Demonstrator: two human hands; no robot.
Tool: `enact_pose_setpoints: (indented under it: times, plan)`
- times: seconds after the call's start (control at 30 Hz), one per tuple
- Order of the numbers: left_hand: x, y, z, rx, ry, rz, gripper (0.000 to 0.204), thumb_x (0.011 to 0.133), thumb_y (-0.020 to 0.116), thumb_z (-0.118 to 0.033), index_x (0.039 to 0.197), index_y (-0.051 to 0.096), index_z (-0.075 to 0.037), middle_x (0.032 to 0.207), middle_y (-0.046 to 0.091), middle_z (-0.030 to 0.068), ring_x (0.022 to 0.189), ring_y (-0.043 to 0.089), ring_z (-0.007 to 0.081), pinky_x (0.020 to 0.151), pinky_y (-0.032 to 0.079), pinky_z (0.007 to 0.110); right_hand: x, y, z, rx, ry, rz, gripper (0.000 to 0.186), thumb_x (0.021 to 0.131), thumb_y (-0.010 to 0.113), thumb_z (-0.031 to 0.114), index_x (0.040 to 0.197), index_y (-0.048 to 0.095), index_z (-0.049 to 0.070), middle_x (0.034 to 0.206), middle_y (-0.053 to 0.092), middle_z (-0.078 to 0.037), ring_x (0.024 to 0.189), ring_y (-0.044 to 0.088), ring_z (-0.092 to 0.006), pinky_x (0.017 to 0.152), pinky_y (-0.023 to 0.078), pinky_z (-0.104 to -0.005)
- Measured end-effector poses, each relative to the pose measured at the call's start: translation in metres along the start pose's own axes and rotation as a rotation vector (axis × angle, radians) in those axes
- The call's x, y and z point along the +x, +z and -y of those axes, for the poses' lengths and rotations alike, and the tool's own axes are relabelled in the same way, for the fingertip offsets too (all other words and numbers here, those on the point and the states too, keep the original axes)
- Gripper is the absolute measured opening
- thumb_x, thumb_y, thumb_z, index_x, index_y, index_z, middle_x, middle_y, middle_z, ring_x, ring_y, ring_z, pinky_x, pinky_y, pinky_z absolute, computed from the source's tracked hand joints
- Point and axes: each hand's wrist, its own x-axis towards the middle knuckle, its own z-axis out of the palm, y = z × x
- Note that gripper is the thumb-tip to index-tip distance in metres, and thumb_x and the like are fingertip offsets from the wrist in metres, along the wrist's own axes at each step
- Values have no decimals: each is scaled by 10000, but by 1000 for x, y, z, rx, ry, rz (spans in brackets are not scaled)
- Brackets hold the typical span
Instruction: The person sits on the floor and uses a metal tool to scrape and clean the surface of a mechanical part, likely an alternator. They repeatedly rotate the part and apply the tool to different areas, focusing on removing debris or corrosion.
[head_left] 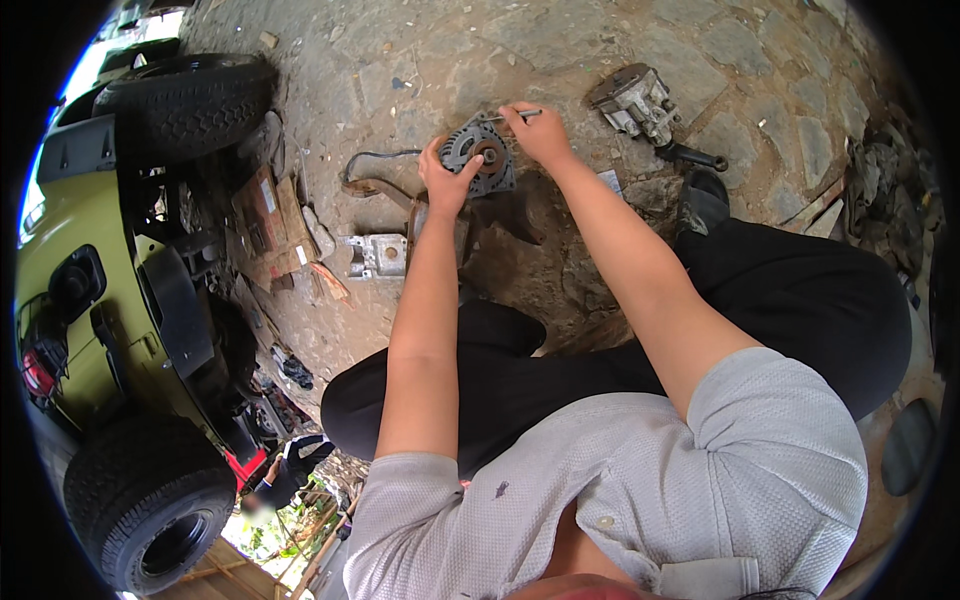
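My left hand (443, 182) is wrapped round the side of an alternator (495, 180), a round grey metal housing with slots and a brownish hub. The thumb lies across its face, near the hub. My right hand (541, 138) is closed on a slim metal tool (530, 114) at the housing's upper right edge. The tool's thin shaft reaches left towards the rim; its exact kind and whether its tip touches are too small to tell. Under the alternator, a dark support between my legs is partly hidden.
Left of my left forearm lies a silver metal part (379, 256), with a black cable (385, 154) beyond it. A greasy metal assembly (640, 105) sits at the far right. Cardboard (270, 225) lies beside a green vehicle (75, 240) with large tyres (185, 105). Another person (290, 478) is at the lower left.
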Motion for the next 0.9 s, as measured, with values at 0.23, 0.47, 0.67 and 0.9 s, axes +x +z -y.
enact_pose_setpoints:
  times: [0.23,0.47,0.67,0.9]
  plan:
    - [-1,-1,3,-8,-10,1,862,739,931,-393,1417,514,-62,1419,473,174,1354,424,370,1168,306,503,1,-3,27,273,25,-30,319,951,729,321,972,785,7,928,772,-180,855,740,-357,794,585,-402]
    - [-1,-2,1,-13,-18,3,865,736,934,-392,1416,516,-59,1409,480,178,1354,425,372,1163,316,503,-3,-7,14,161,11,-29,347,961,717,355,996,787,16,905,769,-167,822,733,-317,763,578,-398]
    - [-3,-2,0,-23,-24,0,862,733,940,-380,1411,518,-54,1405,485,179,1354,424,373,1160,323,498,3,-9,2,304,206,80,380,1004,673,387,998,781,23,799,771,-89,724,733,-194,690,566,-352]
    - [-5,-3,2,-32,-52,10,859,740,938,-377,1412,514,-49,1416,475,178,1357,419,371,1160,326,496,0,-11,-2,372,305,79,416,995,660,416,977,764,14,801,768,-124,727,742,-246,716,569,-372]
